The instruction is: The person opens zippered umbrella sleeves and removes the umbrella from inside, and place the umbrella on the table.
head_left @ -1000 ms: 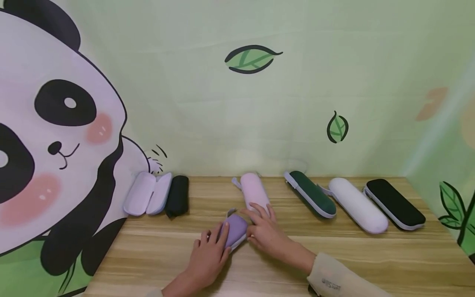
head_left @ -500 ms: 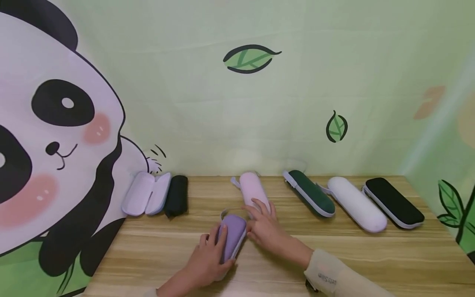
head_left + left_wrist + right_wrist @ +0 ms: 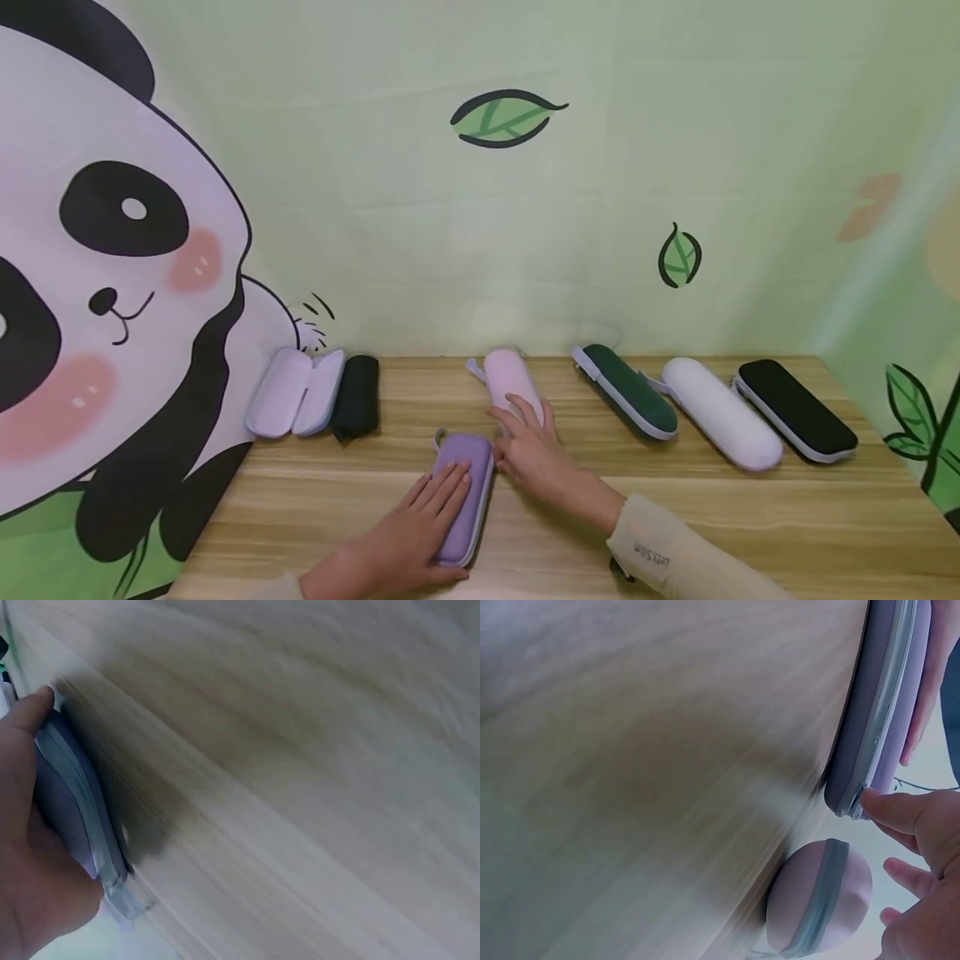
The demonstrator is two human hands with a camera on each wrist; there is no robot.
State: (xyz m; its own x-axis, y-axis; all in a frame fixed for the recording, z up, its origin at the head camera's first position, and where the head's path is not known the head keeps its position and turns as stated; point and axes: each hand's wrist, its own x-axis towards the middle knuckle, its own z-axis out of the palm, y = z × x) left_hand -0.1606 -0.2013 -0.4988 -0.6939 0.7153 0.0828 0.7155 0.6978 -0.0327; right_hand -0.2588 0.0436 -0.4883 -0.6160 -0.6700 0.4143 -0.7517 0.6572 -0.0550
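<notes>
A purple zippered glasses case (image 3: pixel 463 454) lies on the wooden table, its grey zipper facing right and a strap loop at its far end. My left hand (image 3: pixel 408 529) rests on top of it with fingers straight, the thumb by the near end. At the far right corner of the case, my right hand (image 3: pixel 536 458) pinches the zipper pull (image 3: pixel 861 793) between thumb and forefinger, its other fingers spread. These spread fingers overlap a pink glasses case (image 3: pixel 510 375) in the head view. The right wrist view shows the zipper line closed along the purple case.
To the left are an open pale case (image 3: pixel 281 392) and a black pouch (image 3: pixel 357 396). Dark green (image 3: pixel 630 392), white (image 3: pixel 720 412) and black (image 3: pixel 795 408) cases lie to the right. A fabric backdrop (image 3: pixel 405 225) with a panda print hangs behind the table.
The purple case has turned more upright in the head view, its near end drawn closer. My left fingers have straightened over its top. The right hand stays at its far corner.
</notes>
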